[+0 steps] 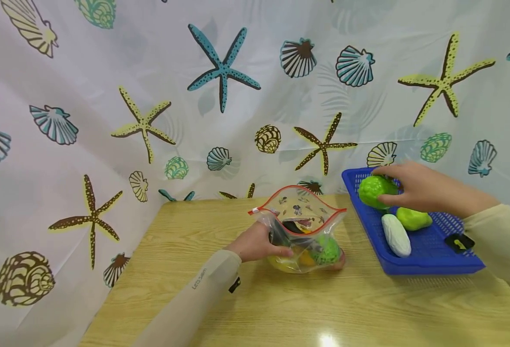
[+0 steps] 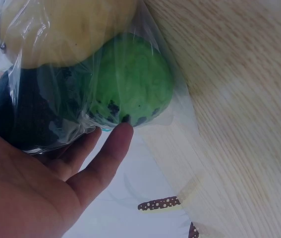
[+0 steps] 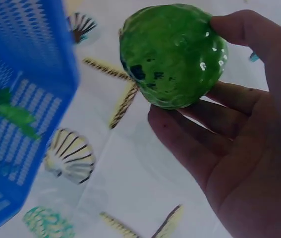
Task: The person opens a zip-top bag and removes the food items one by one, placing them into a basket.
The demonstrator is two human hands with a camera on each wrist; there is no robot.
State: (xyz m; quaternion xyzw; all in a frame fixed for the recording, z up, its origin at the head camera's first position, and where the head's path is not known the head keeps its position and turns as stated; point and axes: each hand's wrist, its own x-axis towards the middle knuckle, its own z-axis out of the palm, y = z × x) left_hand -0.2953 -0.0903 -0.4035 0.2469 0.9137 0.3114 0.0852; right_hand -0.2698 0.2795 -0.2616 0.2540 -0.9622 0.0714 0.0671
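Observation:
My right hand [image 1: 404, 185] grips a bumpy green toy fruit [image 1: 376, 192] above the far left part of a blue plastic basket [image 1: 378, 248]. In the right wrist view, thumb and fingers hold this glossy, dark-spotted fruit [image 3: 172, 57] from one side. On the table, my left hand [image 1: 257, 245] holds a clear zip bag [image 1: 298, 262] by its left side, thumb in front. The bag's red-edged mouth gapes upward. Inside are several toy fruits; the left wrist view shows a pale yellow one [image 2: 66, 29], a green one [image 2: 133, 82] and a dark one [image 2: 36, 106].
In the basket lie a white oblong piece [image 1: 396, 235] and a yellow-green pear-shaped fruit [image 1: 412, 219]. The wooden table [image 1: 255, 308] reaches back to a white curtain [image 1: 255, 120] printed with starfish and shells.

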